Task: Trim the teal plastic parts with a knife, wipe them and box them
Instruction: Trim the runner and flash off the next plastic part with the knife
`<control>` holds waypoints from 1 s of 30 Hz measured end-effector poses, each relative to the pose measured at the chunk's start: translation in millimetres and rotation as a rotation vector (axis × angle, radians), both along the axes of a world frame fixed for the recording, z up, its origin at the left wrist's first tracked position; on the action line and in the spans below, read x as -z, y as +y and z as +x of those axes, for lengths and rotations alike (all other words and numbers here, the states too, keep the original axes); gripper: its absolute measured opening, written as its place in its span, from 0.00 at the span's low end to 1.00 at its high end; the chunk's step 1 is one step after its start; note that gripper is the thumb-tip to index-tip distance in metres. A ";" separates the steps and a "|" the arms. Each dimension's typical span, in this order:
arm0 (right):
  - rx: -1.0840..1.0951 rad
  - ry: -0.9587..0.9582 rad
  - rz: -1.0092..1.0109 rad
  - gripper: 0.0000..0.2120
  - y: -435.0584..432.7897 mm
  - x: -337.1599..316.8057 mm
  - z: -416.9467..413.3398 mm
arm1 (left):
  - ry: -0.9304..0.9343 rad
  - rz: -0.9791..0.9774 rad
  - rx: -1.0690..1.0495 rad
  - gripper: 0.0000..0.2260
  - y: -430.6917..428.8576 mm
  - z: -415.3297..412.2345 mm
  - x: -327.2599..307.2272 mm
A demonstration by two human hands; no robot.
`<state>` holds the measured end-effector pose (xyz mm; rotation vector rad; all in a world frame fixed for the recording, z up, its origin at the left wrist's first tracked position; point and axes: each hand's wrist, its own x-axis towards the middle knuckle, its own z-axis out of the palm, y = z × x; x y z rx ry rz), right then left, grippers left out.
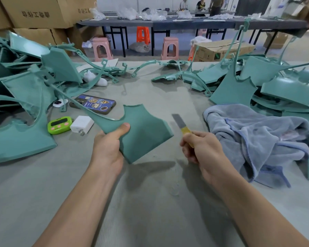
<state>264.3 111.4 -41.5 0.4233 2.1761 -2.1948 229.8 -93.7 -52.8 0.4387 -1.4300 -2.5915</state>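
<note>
Low over the grey tabletop, the left hand grips a teal plastic part by its lower left edge, thumb pressed on top, lifting it off the surface. Just beside it, the right hand is curled round the yellow handle of a knife, its blade pointing away. A blue cloth lies crumpled to the right. A green timer, a white charger and a phone lie to the left. Heaps of teal parts flank both sides. Beyond stand pink stools and cardboard boxes.

I see a factory workshop: teal plastic parts heaped before the long worktable, cartons stacked left, stools beneath.
</note>
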 end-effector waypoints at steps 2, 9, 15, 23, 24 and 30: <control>0.021 0.065 -0.104 0.18 -1.4 -1.2 1.2 | -0.081 0.009 0.034 0.12 2.1 -1.7 0.9; 0.007 -0.012 -0.460 0.15 5.0 -5.9 -4.1 | -0.112 -0.017 0.227 0.11 5.7 1.4 2.4; 0.096 -0.141 -0.633 0.11 24.6 -9.8 -10.4 | -0.036 -0.061 0.254 0.22 4.1 8.5 -7.4; 0.026 -0.108 -0.536 0.13 30.6 -11.5 -7.6 | 0.094 -0.096 0.304 0.07 2.5 8.7 -7.5; 0.043 -0.024 -0.433 0.12 29.6 -10.4 -6.5 | 0.083 -0.107 0.289 0.07 2.6 7.6 -6.5; -0.053 0.322 -0.147 0.17 10.3 -8.4 4.3 | 0.057 -0.105 0.277 0.14 2.4 8.2 -4.1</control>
